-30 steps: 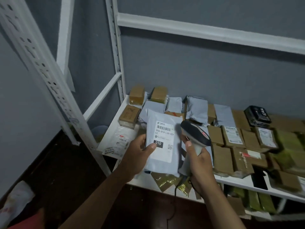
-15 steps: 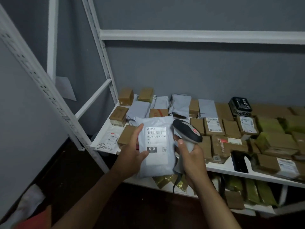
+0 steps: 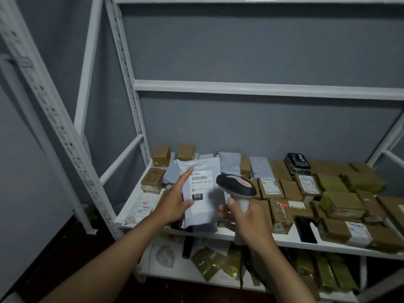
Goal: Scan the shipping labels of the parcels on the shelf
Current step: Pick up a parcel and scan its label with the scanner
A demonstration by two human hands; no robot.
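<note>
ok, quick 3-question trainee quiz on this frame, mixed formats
1. True or false: the right hand grips the barcode scanner by its handle.
2. Multiple choice: the grey mailer held by the left hand shows its shipping label with a black tag reading: A) 551 B) 010 C) 451
3. Fill in: the black box with white writing sits at the ___ of the shelf, near the wall.

Key: 1 true; 2 B; 3 back
</note>
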